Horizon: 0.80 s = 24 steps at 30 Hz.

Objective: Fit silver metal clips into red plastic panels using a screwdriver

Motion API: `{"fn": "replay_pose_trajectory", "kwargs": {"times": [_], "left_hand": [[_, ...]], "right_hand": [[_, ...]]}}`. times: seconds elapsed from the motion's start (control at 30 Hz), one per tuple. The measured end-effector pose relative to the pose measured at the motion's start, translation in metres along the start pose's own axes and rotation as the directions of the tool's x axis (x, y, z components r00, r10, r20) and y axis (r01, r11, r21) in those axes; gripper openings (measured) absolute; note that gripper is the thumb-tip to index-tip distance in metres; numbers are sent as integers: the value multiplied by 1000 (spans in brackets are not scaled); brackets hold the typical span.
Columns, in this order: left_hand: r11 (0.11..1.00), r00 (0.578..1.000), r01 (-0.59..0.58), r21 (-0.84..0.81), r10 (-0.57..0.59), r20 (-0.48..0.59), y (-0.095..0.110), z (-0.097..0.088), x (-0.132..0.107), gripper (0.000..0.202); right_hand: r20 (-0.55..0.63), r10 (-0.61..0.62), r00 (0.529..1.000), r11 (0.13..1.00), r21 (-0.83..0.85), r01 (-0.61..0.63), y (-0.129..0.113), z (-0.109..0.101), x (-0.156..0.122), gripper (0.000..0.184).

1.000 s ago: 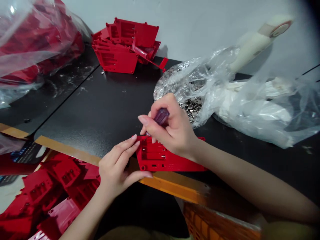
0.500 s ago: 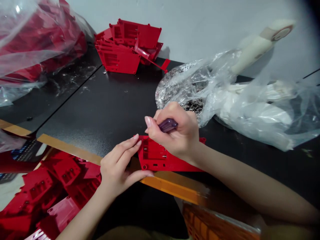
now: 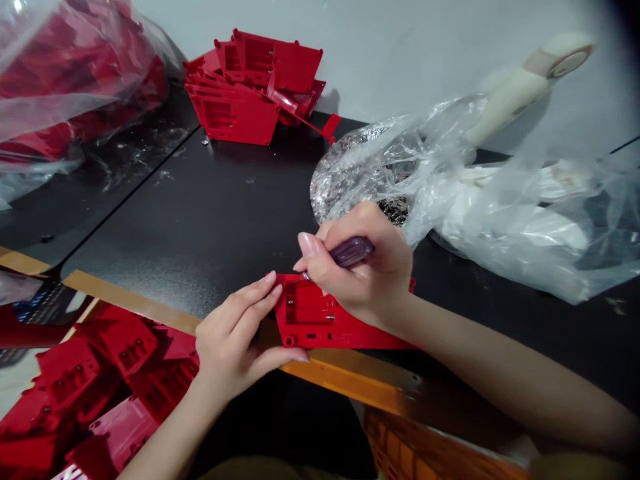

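Observation:
A red plastic panel (image 3: 370, 335) with a battery compartment lies at the table's front edge, small metal contacts showing inside the compartment. My left hand (image 3: 235, 333) grips its left end, fingers on the far corner and thumb along the near edge. Closed around a purple-handled screwdriver (image 3: 353, 252), my right hand (image 3: 373, 267) is over the panel's middle. The tool is tilted, its narrow end pointing left toward the compartment's far edge; the exact tip is hard to make out. My right hand and wrist hide much of the panel's right part.
Behind stands a stack of red panels (image 3: 235, 120). A clear bag of small metal pieces (image 3: 350, 173) lies right of centre, near a white handheld device (image 3: 520, 100). Bagged red parts (image 3: 80, 80) fill the back left. More red panels (image 3: 110, 373) are heaped below the table's left edge.
My right hand has shifted slightly right, and the screwdriver is more tilted, showing more of its handle and its narrow end. My left hand keeps its hold on the panel.

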<state>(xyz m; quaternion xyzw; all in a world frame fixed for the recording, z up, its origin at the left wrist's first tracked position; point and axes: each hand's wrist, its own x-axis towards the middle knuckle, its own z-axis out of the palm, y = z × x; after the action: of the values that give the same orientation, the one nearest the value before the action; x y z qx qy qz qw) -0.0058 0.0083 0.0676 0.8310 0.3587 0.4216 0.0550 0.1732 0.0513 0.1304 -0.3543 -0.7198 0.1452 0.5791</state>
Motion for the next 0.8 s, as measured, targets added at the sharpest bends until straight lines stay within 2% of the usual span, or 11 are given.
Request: {"fn": "replay_pose_trajectory", "kwargs": {"times": [0.17, 0.33, 0.53, 0.7, 0.8], "left_hand": [[1000, 1000, -2, 2, 2, -4, -1, 0, 0, 56], [1000, 1000, 7, -4, -7, 9, 0, 0, -1, 57], [1000, 1000, 9, -13, -9, 16, 0, 0, -1, 63], [1000, 1000, 11, 0, -11, 9, 0, 1, 0, 65], [999, 999, 39, -4, -39, 25, 1, 0, -1, 65]], "right_hand": [[38, 89, 995, 996, -16, -89, -4, 0, -3, 26], [54, 118, 992, 992, -57, -115, -7, -1, -2, 26], [107, 38, 994, 995, -101, -27, -8, -3, 2, 33], [111, -28, 993, 998, -53, 34, -2, -1, 0, 26], [129, 11, 992, 999, 42, -16, 1, 0, 1, 23]]}}
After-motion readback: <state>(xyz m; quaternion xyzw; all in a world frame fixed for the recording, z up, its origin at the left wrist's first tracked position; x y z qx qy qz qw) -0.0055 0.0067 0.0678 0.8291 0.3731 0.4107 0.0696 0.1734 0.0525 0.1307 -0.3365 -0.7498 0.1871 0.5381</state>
